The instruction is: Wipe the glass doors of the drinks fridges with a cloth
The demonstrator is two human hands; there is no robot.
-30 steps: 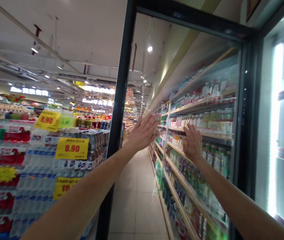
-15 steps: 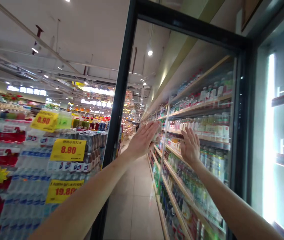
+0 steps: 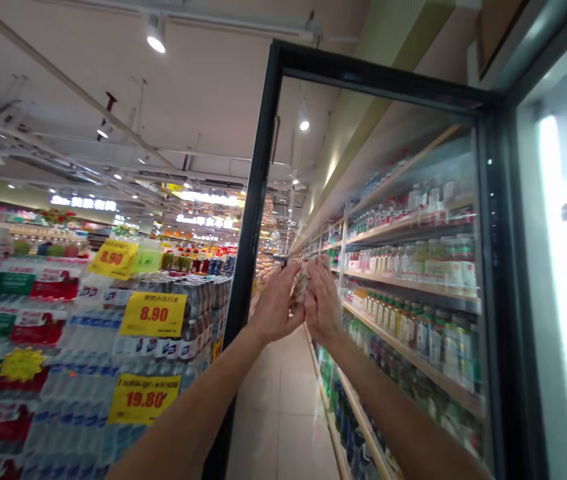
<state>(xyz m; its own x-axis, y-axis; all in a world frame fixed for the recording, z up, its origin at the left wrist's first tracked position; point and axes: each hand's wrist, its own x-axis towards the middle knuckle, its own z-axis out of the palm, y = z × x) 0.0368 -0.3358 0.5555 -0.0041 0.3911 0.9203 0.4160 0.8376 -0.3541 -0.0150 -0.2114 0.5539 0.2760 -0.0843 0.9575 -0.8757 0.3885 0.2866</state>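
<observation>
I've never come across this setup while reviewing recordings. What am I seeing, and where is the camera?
There is no machine here: these are a person's bare left hand and right hand. The camera is worn on that person's head, looking forward and down. The hands hold a crumpled cloth between them, in front of an open, black-framed glass door. Bottles on shelves show in the glass. Left of the door are stacked drink packs with yellow price signs; to the right is a lit cabinet.
</observation>
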